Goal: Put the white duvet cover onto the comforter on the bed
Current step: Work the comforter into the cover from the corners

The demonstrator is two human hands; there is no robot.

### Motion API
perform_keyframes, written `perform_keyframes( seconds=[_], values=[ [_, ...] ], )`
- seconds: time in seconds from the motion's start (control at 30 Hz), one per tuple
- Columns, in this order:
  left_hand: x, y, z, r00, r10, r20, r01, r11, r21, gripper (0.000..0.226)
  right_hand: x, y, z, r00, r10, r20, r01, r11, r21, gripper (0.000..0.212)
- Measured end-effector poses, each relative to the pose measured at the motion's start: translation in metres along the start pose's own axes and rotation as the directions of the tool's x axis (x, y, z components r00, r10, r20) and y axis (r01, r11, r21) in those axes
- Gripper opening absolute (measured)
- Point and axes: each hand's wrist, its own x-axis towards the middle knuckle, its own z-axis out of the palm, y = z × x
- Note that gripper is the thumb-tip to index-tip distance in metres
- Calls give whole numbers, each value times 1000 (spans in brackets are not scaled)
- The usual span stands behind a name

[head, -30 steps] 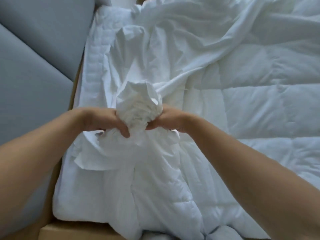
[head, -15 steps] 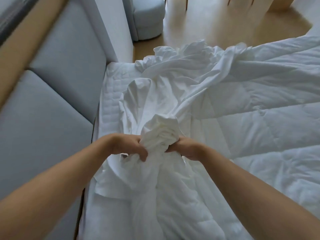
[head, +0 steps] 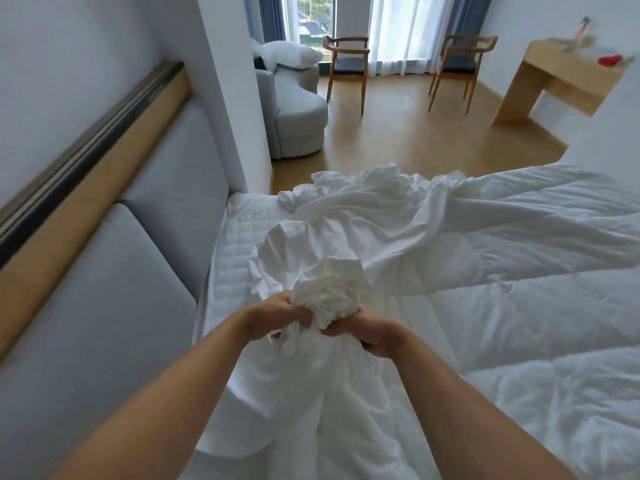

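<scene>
We see a plain white duvet cover (head: 363,216) at centre, a white comforter (head: 519,323) quilted in squares at right, pale grey headboard panels (head: 104,306) with tan wood trim (head: 86,188) at left, and blue curtains (head: 272,19) at top.

A wide bed with a white quilted mattress top (head: 227,265) is set against a grey padded headboard (head: 114,306); only a strip of that top is left uncovered, next to the headboard. A thick white quilted comforter (head: 526,327) is spread over the right part of the bed. A crumpled white duvet cover (head: 367,220) of smooth cloth is laid along the headboard side, partly on the mattress top and partly over the comforter's edge, and is heaped at the far edge.
</scene>
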Motion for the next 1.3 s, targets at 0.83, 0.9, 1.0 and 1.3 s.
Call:
perform_keyframes(
  seconds=[0.83,0.9,1.0,1.3],
  values=[
    [14,51,-17,978,-139,-155,135,990,-38,59,39,-42,-40,941,156,302,-94,973,-209,50],
    [17,53,-19,976,-147,-162,140,989,-53,57,43,-40,-41,944,130,304,-86,984,-154,59],
    [21,52,-20,969,-185,-163,174,982,-79,55,46,-37,-46,928,150,342,-112,985,-128,63],
    [24,45,-13,943,-328,46,331,933,-141,63,55,-39,-64,938,-2,347,-16,999,49,57]
  ],
)
